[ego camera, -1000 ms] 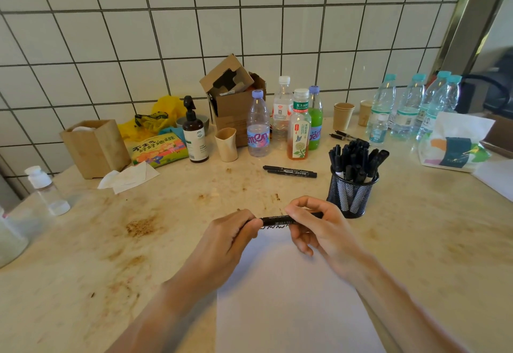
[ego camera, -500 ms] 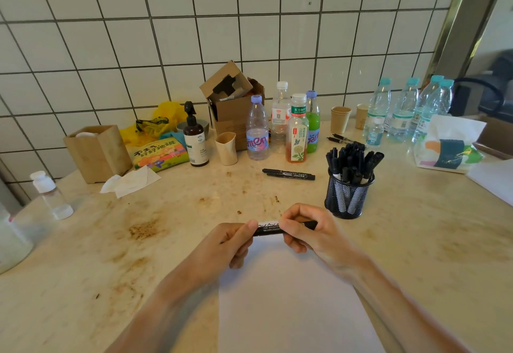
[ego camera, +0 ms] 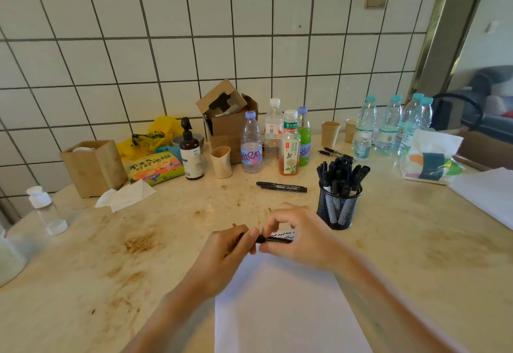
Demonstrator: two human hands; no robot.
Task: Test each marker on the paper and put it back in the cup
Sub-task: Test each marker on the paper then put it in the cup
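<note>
Both hands hold one black marker [ego camera: 273, 239] level above the top edge of the white paper [ego camera: 280, 305]. My left hand [ego camera: 224, 258] grips its left end, thumb on top. My right hand [ego camera: 298, 237] pinches the barrel with thumb and fingers curled round it. Black scribbles show on the paper just behind the marker. A black mesh cup [ego camera: 337, 209] packed with several black markers stands just right of my right hand. Two more black markers [ego camera: 281, 186] lie side by side on the table behind my hands.
Along the tiled wall stand several bottles [ego camera: 251, 147], a cardboard box [ego camera: 229, 122], paper cups [ego camera: 330, 133], a pump bottle [ego camera: 190, 155] and a wooden box [ego camera: 94, 166]. A tissue pack [ego camera: 429, 158] and a second white sheet [ego camera: 488, 194] lie at the right.
My hands have come closer together along the marker, and my left hand now covers more of its left end. The camera has tilted up slightly.
</note>
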